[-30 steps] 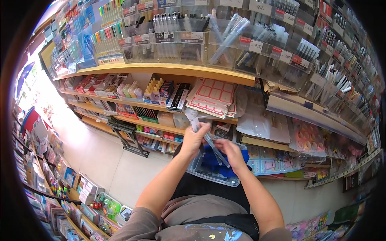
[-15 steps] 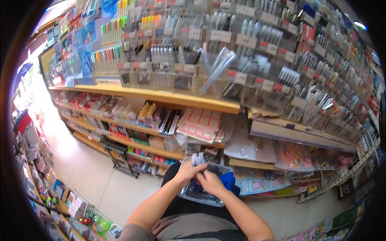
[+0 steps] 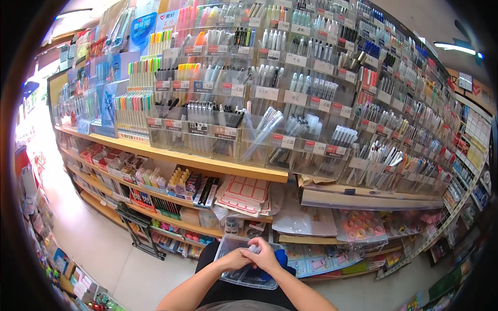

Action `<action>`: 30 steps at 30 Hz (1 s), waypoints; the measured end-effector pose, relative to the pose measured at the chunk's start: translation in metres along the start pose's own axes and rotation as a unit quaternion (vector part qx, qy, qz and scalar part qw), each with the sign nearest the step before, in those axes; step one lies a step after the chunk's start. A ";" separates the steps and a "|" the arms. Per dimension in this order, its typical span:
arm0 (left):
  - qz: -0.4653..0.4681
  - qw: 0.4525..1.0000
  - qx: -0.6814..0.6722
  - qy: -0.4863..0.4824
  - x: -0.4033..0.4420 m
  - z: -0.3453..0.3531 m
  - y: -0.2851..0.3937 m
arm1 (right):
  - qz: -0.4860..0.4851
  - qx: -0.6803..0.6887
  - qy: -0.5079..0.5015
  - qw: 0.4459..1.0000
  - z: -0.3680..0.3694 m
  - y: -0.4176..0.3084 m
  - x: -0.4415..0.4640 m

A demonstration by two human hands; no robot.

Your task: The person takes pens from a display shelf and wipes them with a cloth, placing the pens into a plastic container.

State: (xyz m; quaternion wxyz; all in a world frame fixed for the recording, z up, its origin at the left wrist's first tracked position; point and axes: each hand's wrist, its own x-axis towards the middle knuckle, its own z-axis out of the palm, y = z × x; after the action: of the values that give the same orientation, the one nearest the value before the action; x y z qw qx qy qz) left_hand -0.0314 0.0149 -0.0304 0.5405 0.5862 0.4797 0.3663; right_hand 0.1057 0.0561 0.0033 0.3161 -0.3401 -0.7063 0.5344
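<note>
My left hand and my right hand meet over a clear plastic bin that rests on my lap. Both are closed around a small bundle of pale, whitish pens; only the ends show, and the fingers cover the rest. The right hand lies partly over the left. Beside my right wrist, a blue item sits at the bin's right side; I cannot make out its kind. Dark contents of the bin are mostly hidden under the hands.
In front rises a wide rack of clear compartments full of pens with price labels. A wooden ledge runs beneath it, above shelves of boxed goods. Red-and-white label sheets lie on a shelf. A black folding frame stands left on the tiled floor.
My view has tilted up, showing more of the rack. The right hand has shifted over the top of the pens, which stuck up plainly before and are now mostly covered.
</note>
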 end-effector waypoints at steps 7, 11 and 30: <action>-0.046 0.995 -0.063 -0.059 -0.010 -0.001 0.027 | -0.069 0.004 0.039 0.997 -0.003 0.017 0.004; -0.040 0.994 -0.090 -0.046 -0.013 0.001 0.036 | -0.115 -0.048 0.106 0.987 -0.016 0.000 0.008; -0.022 0.993 0.071 -0.087 -0.006 0.013 0.007 | 0.002 0.083 0.133 0.988 -0.145 -0.136 0.016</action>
State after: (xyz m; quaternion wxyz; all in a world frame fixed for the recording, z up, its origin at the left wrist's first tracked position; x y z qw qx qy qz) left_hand -0.0199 0.0063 -0.0248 0.5450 0.6419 0.4685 0.2674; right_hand 0.1949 0.1204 0.1697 0.4331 -0.3821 -0.6102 0.5422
